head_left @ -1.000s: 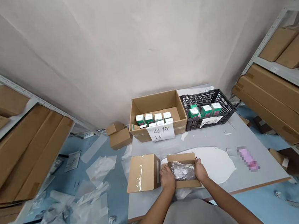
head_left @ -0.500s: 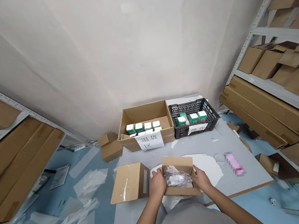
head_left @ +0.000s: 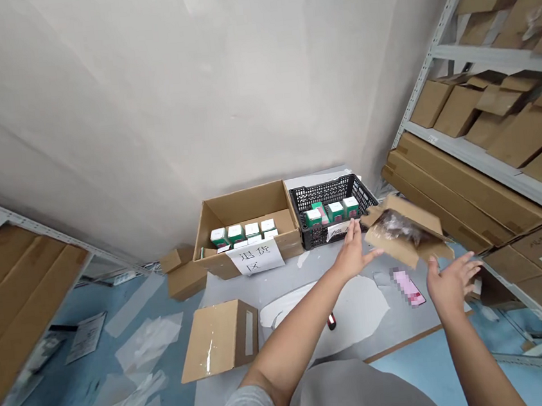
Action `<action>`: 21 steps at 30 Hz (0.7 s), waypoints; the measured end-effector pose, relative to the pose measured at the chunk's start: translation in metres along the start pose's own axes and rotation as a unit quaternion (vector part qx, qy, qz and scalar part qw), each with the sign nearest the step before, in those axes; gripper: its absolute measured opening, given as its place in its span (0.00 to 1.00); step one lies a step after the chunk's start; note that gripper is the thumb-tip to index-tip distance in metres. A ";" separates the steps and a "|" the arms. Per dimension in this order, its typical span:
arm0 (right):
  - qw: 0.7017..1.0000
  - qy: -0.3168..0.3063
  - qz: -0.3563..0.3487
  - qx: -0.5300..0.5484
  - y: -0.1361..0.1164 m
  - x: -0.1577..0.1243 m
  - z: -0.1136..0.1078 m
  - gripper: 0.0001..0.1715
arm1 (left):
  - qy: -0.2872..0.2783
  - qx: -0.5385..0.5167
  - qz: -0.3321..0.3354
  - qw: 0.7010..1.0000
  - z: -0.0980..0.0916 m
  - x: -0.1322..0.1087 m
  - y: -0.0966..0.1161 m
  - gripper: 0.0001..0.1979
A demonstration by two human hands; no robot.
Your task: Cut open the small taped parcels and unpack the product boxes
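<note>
Left hand [head_left: 354, 254] open, fingers spread, just beside the tilted cardboard box [head_left: 414, 249], which hangs in mid-air above the table [head_left: 269, 279]'s right side, grey plastic-wrapped contents [head_left: 396, 227] showing. Right hand [head_left: 451, 285] also open, fingers spread, just below it, not touching. Open hands flanking it this closely look well placed for steadying it.

Bright, even light on the wall [head_left: 193, 108] beyond my left hand [head_left: 354, 254], soft faint shadows, no glare I can see, shelving [head_left: 436, 24] bowed toward the frame edges, a pixelated blur [head_left: 408, 287] beside my right hand [head_left: 451, 285]
</note>
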State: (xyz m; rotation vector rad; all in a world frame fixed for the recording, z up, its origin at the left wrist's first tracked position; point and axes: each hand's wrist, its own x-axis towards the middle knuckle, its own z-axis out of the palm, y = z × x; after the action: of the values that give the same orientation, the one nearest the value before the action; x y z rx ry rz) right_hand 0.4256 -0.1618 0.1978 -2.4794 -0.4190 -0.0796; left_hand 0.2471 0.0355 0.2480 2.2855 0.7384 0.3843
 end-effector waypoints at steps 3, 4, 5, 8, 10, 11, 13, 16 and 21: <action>0.999 -0.024 -0.027 0.025 0.001 -0.002 -0.001 0.54 | 0.071 -0.008 -0.044 0.996 0.006 -0.015 -0.001 0.35; 0.997 -0.055 -0.046 0.036 -0.001 -0.006 0.006 0.51 | 0.076 0.013 -0.072 0.994 0.006 -0.029 -0.011 0.32; 0.993 -0.089 -0.067 0.047 -0.004 -0.012 0.016 0.47 | 0.066 0.045 -0.095 0.992 0.006 -0.047 -0.025 0.30; 0.968 -0.201 -0.125 0.086 -0.018 -0.035 0.054 0.36 | 0.037 0.149 -0.180 0.972 0.000 -0.111 -0.082 0.30; 0.942 -0.276 -0.156 0.108 -0.031 -0.055 0.080 0.31 | 0.049 0.207 -0.277 0.937 -0.007 -0.159 -0.122 0.31; 0.928 -0.310 -0.171 0.117 -0.038 -0.067 0.093 0.29 | 0.068 0.234 -0.339 0.909 -0.010 -0.182 -0.140 0.34; 0.899 -0.369 -0.201 0.125 -0.054 -0.092 0.114 0.26 | 0.090 0.270 -0.439 0.852 -0.015 -0.224 -0.167 0.42; 0.856 -0.430 -0.255 0.130 -0.081 -0.134 0.141 0.25 | 0.128 0.294 -0.478 0.818 -0.020 -0.269 -0.185 0.46; 0.789 -0.518 -0.309 0.121 -0.131 -0.207 0.170 0.26 | 0.254 0.264 -0.511 0.778 -0.050 -0.310 -0.199 0.45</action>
State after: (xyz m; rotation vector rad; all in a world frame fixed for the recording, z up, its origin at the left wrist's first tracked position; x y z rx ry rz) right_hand 0.1807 -0.0203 0.1021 -1.8077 -1.5603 1.0424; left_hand -0.1013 -0.0072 0.1254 1.8192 2.4458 0.2660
